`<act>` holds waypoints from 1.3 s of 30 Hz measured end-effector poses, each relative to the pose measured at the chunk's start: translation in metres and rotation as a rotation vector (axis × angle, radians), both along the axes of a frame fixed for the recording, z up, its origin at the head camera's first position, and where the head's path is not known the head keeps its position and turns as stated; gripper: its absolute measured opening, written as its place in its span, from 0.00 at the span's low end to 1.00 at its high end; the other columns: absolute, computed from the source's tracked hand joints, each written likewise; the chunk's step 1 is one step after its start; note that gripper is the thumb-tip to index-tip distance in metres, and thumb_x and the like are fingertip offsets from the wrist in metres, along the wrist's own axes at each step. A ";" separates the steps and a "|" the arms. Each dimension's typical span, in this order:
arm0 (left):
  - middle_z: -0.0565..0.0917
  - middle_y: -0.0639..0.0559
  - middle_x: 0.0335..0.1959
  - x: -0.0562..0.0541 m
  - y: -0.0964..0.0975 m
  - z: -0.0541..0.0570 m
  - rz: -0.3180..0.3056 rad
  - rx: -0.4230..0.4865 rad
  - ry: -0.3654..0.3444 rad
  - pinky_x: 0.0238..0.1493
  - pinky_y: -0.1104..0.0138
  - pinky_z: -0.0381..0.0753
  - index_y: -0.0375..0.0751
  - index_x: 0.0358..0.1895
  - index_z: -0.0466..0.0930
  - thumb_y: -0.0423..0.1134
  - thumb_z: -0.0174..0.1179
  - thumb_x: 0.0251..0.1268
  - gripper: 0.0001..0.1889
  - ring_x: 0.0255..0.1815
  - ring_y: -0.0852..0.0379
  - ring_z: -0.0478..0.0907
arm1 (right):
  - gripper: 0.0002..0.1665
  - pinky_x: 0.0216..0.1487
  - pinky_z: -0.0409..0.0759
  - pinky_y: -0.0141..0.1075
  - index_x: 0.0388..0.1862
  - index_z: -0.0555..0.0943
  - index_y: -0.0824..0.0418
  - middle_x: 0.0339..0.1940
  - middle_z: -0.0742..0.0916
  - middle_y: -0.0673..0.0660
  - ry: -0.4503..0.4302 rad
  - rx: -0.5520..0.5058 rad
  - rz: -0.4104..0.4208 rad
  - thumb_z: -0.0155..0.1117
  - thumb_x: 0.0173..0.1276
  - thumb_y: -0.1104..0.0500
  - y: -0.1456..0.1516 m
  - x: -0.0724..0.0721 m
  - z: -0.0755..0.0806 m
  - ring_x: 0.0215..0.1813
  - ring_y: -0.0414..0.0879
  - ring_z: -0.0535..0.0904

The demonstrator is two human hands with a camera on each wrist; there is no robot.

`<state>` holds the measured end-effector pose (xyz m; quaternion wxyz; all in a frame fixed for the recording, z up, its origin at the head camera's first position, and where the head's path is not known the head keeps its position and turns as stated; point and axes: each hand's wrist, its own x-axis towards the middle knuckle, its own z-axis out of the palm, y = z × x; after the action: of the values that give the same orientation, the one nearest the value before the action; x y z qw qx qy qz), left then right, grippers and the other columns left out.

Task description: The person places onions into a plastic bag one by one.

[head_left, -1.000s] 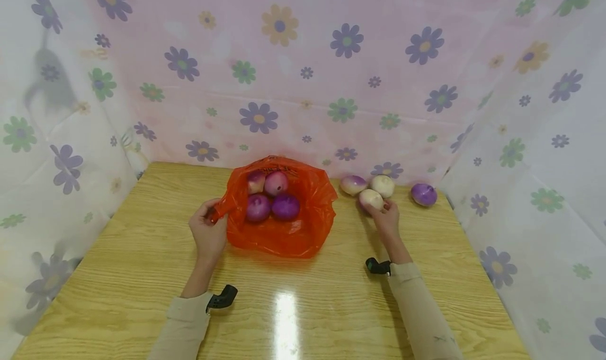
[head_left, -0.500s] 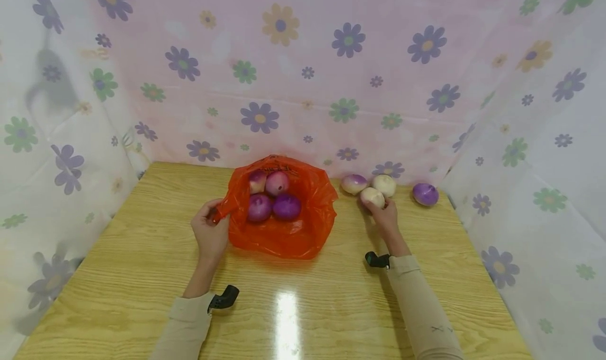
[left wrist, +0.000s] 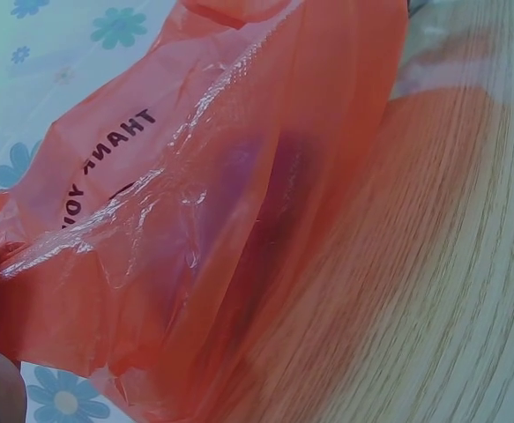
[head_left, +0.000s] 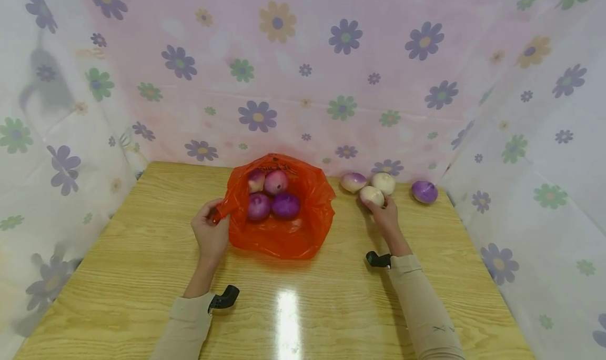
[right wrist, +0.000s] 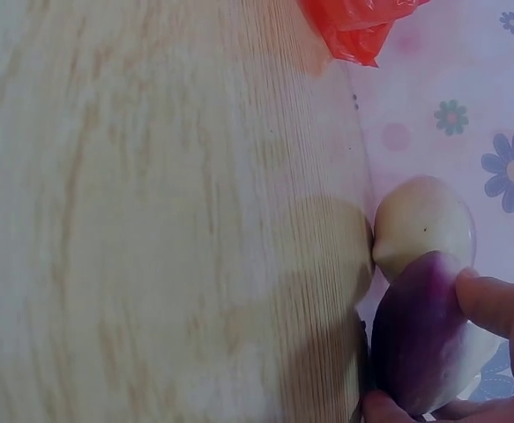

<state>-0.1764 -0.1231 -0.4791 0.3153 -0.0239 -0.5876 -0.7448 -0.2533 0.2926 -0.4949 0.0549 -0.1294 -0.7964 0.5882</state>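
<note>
At the tip of the right hand [head_left: 388, 220] sits a purple-and-white turnip [head_left: 372, 195], pinched with the thumb [right wrist: 490, 300] on one side and fingers [right wrist: 384, 408] on the other, maybe so it won't roll. Its white side looks up, and its purple side faces back toward the wrist. Its long way seems to run side to side. Just past that hand are a white turnip [head_left: 383, 183] and a half-purple turnip [head_left: 353, 182]; a purple turnip [head_left: 424, 192] lies off to its right. Well to its left, the left hand [head_left: 212, 236] grips the side of a red plastic bag [head_left: 279, 241], I think to keep the mouth wide. That mouth faces the person. Inside, four turnips [head_left: 286, 206] huddle just right of the left hand. I can't tell if the pinched turnip touches the wooden table [head_left: 331, 307].
</note>
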 end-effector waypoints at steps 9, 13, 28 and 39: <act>0.85 0.56 0.38 0.000 0.000 0.000 0.013 -0.026 -0.015 0.44 0.75 0.85 0.15 0.46 0.79 0.16 0.60 0.61 0.10 0.39 0.62 0.83 | 0.43 0.53 0.74 0.26 0.79 0.62 0.64 0.75 0.69 0.69 0.013 -0.059 -0.022 0.68 0.71 0.57 0.003 0.005 0.003 0.73 0.58 0.68; 0.85 0.56 0.38 0.000 0.000 0.000 0.012 -0.011 -0.021 0.44 0.75 0.85 0.15 0.46 0.79 0.15 0.60 0.60 0.11 0.38 0.61 0.83 | 0.45 0.44 0.76 0.20 0.79 0.64 0.62 0.75 0.68 0.67 0.027 -0.158 -0.056 0.72 0.67 0.58 0.005 0.005 0.000 0.72 0.57 0.69; 0.86 0.55 0.37 0.001 0.000 -0.002 0.011 -0.012 -0.005 0.43 0.73 0.86 0.16 0.45 0.80 0.19 0.63 0.61 0.11 0.37 0.58 0.82 | 0.42 0.44 0.79 0.19 0.75 0.71 0.60 0.67 0.73 0.61 0.134 -0.131 -0.134 0.76 0.63 0.59 -0.001 0.022 -0.001 0.53 0.45 0.77; 0.85 0.55 0.38 0.000 0.002 -0.003 -0.003 -0.008 0.000 0.43 0.73 0.86 0.16 0.45 0.80 0.19 0.62 0.61 0.10 0.37 0.58 0.82 | 0.42 0.45 0.79 0.19 0.75 0.68 0.66 0.73 0.72 0.62 0.206 -0.211 -0.136 0.70 0.62 0.72 -0.015 0.034 -0.005 0.59 0.49 0.77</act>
<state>-0.1763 -0.1212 -0.4818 0.3143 -0.0261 -0.5906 -0.7428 -0.2190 0.2776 -0.4999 0.1622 -0.1271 -0.7096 0.6738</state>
